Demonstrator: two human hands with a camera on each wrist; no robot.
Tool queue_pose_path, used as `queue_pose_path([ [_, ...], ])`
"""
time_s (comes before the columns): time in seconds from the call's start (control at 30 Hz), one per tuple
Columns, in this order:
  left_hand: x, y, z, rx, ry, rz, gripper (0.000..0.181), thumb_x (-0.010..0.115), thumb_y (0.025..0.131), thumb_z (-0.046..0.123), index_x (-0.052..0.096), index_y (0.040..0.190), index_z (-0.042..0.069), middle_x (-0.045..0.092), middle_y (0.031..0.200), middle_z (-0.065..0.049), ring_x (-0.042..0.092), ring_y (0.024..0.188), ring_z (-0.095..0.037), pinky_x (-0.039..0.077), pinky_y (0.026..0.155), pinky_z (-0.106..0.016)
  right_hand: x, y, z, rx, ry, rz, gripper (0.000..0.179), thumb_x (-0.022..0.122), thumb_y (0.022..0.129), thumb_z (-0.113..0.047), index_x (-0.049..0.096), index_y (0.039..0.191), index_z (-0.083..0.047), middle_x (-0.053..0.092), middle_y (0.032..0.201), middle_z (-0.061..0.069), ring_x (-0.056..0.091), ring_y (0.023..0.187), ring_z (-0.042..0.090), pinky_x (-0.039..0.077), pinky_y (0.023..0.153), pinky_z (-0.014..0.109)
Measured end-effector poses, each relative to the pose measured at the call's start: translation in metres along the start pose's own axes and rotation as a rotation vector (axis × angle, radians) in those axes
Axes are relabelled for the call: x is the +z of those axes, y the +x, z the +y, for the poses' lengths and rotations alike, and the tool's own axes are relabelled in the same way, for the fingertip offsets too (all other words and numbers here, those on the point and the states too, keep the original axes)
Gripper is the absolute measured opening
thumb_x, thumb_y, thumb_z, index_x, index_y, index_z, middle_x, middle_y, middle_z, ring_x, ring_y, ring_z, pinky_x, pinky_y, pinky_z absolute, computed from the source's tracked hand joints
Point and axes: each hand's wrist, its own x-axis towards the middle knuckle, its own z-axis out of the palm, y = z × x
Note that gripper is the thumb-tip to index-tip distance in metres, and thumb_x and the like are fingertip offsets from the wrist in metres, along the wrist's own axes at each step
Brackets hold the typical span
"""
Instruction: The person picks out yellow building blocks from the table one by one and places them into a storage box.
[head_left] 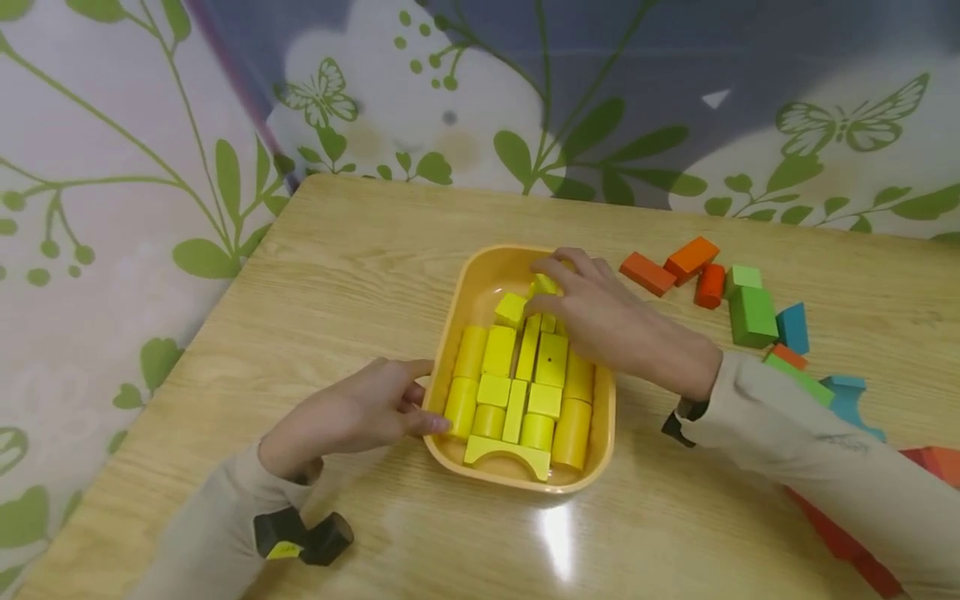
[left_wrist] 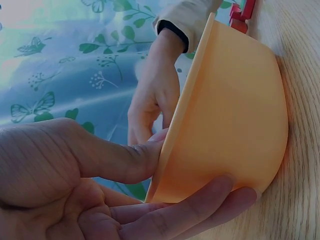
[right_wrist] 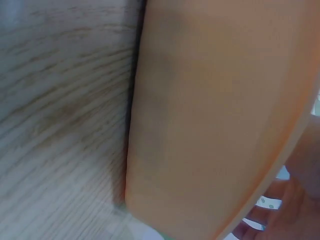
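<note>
A yellow-orange plastic tub stands on the table, lined with rows of yellow wooden blocks: cylinders, cuboids and an arch at the near end. My left hand grips the tub's left rim, thumb over the edge and fingers against the outer wall, as the left wrist view shows from close up. Reaching over the right rim, my right hand has its fingers curled about a small yellow block near the far end. A yellow cube lies tilted beside those fingers. In the right wrist view the tub wall hides most of the hand.
Right of the tub lie loose blocks: orange blocks, a red cylinder, green blocks, a blue triangle and a blue arch. Red pieces show partly under the right sleeve. A patterned wall covering borders the wooden table.
</note>
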Motion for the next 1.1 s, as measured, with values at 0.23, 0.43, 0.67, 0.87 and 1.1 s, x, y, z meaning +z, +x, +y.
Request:
queue_pose_path([
  [0.23,-0.001,0.001,0.0,-0.007,0.014,-0.006,0.059,0.069,0.091,0.02,0.044,0.138,-0.005,0.068,0.087,-0.002,0.052,0.064,-0.01,0.044,0.059,-0.026,0.001,0.003,-0.001,0.0,0.017,0.016,0.044,0.053,0.081,0.018,0.069,0.112,-0.009,0.045,0.139,0.023,0.035,0.126,0.045,0.034,0.098,0.061],
  [0.43,0.0,0.001,0.0,-0.017,-0.012,-0.007,0.064,0.069,0.091,0.019,0.039,0.141,-0.007,0.07,0.098,-0.007,0.059,0.074,-0.011,0.049,0.066,-0.027,-0.006,0.03,-0.014,0.018,-0.039,-0.15,0.046,0.059,0.086,0.01,0.058,0.13,-0.004,0.053,0.133,0.018,0.04,0.127,0.038,0.034,0.103,0.054],
  [0.67,0.001,0.001,-0.001,0.007,-0.029,-0.016,0.057,0.068,0.091,0.017,0.043,0.137,-0.006,0.07,0.096,-0.006,0.059,0.075,-0.01,0.048,0.066,-0.026,-0.001,0.058,-0.021,0.117,-0.066,-0.436,0.048,0.056,0.095,-0.003,0.049,0.142,-0.011,0.054,0.135,0.013,0.038,0.128,0.035,0.024,0.108,0.056],
  [0.87,0.002,0.002,0.0,0.013,-0.015,-0.021,0.046,0.067,0.092,0.016,0.05,0.13,-0.003,0.069,0.089,-0.001,0.056,0.072,-0.01,0.045,0.063,-0.025,0.003,0.056,-0.016,0.095,0.01,-0.459,0.053,0.059,0.09,0.007,0.058,0.135,-0.021,0.058,0.131,0.009,0.039,0.122,0.033,0.022,0.106,0.058],
  [1.1,0.001,0.001,-0.001,0.008,-0.018,-0.013,0.043,0.068,0.092,0.014,0.051,0.128,-0.002,0.069,0.091,-0.002,0.057,0.073,-0.011,0.046,0.065,-0.026,0.0,0.05,-0.016,0.072,0.036,-0.426,0.058,0.06,0.088,0.011,0.058,0.135,-0.023,0.056,0.134,0.009,0.037,0.127,0.034,0.021,0.107,0.058],
])
